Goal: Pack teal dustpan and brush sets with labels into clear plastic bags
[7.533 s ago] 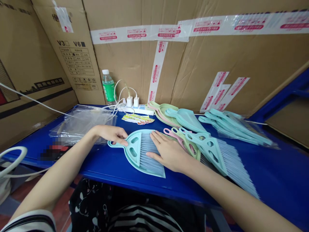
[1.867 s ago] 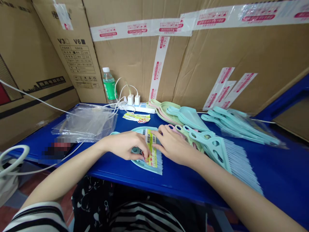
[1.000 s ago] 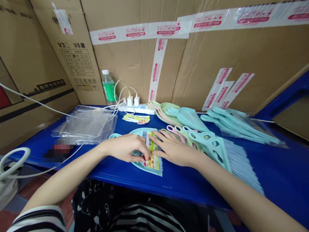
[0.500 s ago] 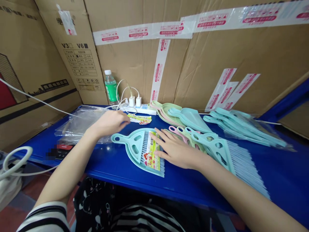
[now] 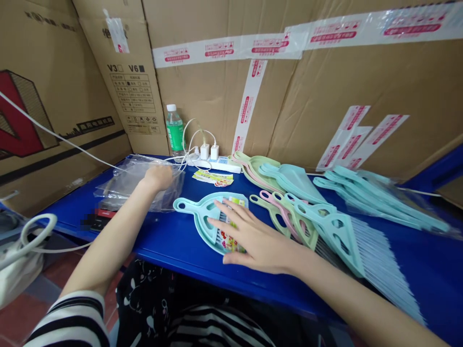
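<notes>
My left hand is over the flat clear plastic bags on the left, its fingers curled in on the top one; the fingertips are hidden. My right hand lies with fingers spread over a small mint-green brush nested in a matching dustpan. Beneath those fingers a printed yellow card lies on the bristles, partly covered. Right of this hand are loose hand brushes, among them a mint one, a pink one and a green one.
Behind the brushes lie stacked dustpans, and bagged mint sets are at the right. More printed cards lie by a white power strip and a bottle. Cardboard walls the blue table's back.
My left hand has moved left and down onto the plastic bags. My right hand has slid left, farther over the card and brush. The view has shifted slightly.
</notes>
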Available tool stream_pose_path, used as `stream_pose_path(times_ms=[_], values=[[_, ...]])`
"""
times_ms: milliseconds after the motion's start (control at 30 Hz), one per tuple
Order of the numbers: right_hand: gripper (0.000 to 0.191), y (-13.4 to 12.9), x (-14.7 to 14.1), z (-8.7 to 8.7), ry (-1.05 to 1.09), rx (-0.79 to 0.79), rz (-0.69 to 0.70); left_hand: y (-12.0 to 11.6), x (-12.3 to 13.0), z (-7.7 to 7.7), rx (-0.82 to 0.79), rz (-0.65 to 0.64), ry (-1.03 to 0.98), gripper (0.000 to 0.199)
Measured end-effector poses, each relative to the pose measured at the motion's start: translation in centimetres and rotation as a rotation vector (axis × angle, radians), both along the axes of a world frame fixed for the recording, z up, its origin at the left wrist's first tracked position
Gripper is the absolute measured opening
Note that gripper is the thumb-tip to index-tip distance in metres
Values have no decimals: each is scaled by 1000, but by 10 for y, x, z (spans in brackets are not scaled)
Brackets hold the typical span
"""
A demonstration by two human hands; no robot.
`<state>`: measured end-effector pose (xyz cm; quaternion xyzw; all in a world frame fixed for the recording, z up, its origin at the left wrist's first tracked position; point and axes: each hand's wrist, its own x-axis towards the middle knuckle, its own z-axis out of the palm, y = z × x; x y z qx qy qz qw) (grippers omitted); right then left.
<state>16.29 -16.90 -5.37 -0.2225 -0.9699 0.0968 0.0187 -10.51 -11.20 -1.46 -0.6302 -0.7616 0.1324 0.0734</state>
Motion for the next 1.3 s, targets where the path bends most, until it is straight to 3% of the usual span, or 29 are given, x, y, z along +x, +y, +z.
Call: stream_pose_path(times_ms=[167, 567, 867, 1000, 1300], values=[[67, -8, -6, -5, 63, 13, 80, -3, 3, 5, -32, -26, 59, 47], [41, -11, -10, -23, 270, 52, 46, -14, 11, 16, -12, -161, 142, 51], [50, -11, -11, -17, 142, -24, 42, -15, 16, 18, 77, -411, 12, 43], [51, -10, -11, -17, 143, -15, 69, -16, 20, 18, 18, -419, 9, 35], [53, -9, -11, -21, 161, 116, 126, -19, 21, 18, -149, -338, -19, 42]])
